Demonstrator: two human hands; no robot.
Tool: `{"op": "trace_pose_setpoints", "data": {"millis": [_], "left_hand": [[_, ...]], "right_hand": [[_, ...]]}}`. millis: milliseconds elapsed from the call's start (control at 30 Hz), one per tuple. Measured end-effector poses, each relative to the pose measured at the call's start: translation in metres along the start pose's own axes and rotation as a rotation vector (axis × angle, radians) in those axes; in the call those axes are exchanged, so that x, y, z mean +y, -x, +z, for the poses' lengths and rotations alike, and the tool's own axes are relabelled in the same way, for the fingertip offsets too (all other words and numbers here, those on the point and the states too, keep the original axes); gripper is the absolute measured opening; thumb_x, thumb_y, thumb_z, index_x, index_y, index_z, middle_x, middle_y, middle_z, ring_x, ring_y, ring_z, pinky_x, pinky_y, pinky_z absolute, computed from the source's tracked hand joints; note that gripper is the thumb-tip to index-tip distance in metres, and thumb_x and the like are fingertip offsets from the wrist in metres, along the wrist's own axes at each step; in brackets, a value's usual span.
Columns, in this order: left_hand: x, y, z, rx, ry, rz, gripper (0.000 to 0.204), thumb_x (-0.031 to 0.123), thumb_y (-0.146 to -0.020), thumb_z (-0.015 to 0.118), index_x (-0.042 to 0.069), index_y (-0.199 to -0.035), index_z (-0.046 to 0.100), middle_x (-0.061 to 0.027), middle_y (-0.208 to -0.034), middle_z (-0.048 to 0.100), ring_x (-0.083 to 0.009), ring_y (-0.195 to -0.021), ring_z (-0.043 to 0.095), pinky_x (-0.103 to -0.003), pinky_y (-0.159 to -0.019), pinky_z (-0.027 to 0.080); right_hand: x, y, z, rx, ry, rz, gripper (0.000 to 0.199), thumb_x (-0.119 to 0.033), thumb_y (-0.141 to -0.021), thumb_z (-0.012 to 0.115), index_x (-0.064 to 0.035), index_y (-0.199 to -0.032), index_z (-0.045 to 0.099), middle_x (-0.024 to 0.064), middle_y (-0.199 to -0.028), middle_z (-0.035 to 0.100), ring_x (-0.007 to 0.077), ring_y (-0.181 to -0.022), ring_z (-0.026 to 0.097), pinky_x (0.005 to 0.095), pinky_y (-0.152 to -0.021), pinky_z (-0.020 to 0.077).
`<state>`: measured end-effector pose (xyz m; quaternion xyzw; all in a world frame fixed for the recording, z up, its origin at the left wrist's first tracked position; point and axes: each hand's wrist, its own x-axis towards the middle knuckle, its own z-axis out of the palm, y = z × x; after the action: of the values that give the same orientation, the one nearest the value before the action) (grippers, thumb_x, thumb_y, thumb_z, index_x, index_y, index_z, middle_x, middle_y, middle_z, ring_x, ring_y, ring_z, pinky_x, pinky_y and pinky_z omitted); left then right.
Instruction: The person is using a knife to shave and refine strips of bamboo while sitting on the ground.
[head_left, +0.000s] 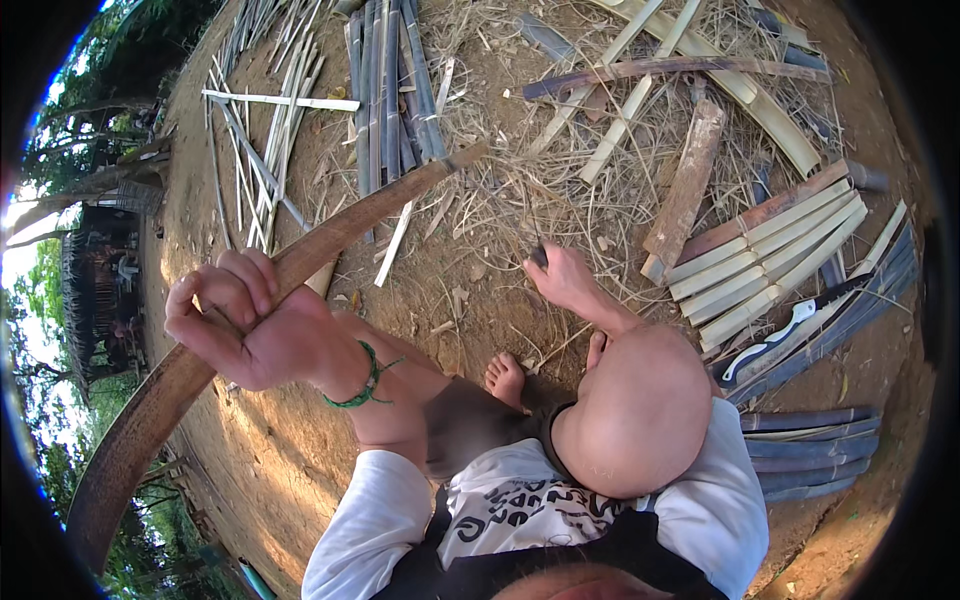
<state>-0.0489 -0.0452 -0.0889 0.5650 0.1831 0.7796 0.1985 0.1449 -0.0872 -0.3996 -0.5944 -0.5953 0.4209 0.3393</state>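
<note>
My left hand (255,325), with a green cord band at the wrist, is raised on the left. Its fingers are curled round a long brown bamboo strip (365,212). The strip slants from the lower left rim up to the middle, and it looks curved in this view. Low over the ground in front of my bare feet (504,379), my right hand (566,280) is closed. A small dark end (539,257) pokes out of it; the rest of that thing is hidden. The two hands are well apart.
Split bamboo pieces (770,262) lie fanned at the right, beside a saw with a white handle (770,343). A rough wooden plank (688,185), dark bamboo strips (385,90) and pale thin strips (285,150) lie farther off, among scattered shavings (500,110) on bare earth.
</note>
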Motion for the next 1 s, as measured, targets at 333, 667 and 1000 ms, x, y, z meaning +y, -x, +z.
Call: {"op": "trace_pose_setpoints", "data": {"millis": [333,667,1000], "left_hand": [[-0.001,-0.001,-0.008,-0.078,0.032,0.013,0.039,0.031,-0.108,0.035,0.003,-0.105,0.062,0.0045,-0.058,0.027,-0.0068,-0.048,0.027,-0.021,-0.045,0.021],[0.001,0.004,0.006,0.119,-0.074,0.019,0.039,0.033,-0.108,0.037,0.004,-0.098,0.062,0.0042,-0.058,0.028,-0.0072,-0.048,0.027,-0.022,-0.045,0.021],[0.003,0.007,0.009,0.141,-0.073,0.014,0.037,0.032,-0.108,0.040,0.004,-0.095,0.059,0.0043,-0.059,0.030,-0.0071,-0.048,0.029,-0.022,-0.045,0.023]], "right_hand": [[-0.024,0.009,-0.018,-0.033,-0.007,-0.109,0.030,-0.025,-0.090,0.066,0.0046,-0.087,0.062,0.0226,-0.068,0.065,0.0400,-0.062,0.066,0.0471,-0.058,0.0508],[-0.011,0.031,0.009,-0.018,-0.047,-0.052,0.027,-0.023,-0.090,0.066,0.0029,-0.089,0.060,0.0215,-0.065,0.063,0.0415,-0.062,0.065,0.0487,-0.056,0.0485],[0.000,0.052,0.015,0.002,-0.127,-0.102,0.024,-0.022,-0.089,0.067,-0.0001,-0.090,0.059,0.0218,-0.067,0.063,0.0429,-0.065,0.064,0.0479,-0.056,0.0479]]}}
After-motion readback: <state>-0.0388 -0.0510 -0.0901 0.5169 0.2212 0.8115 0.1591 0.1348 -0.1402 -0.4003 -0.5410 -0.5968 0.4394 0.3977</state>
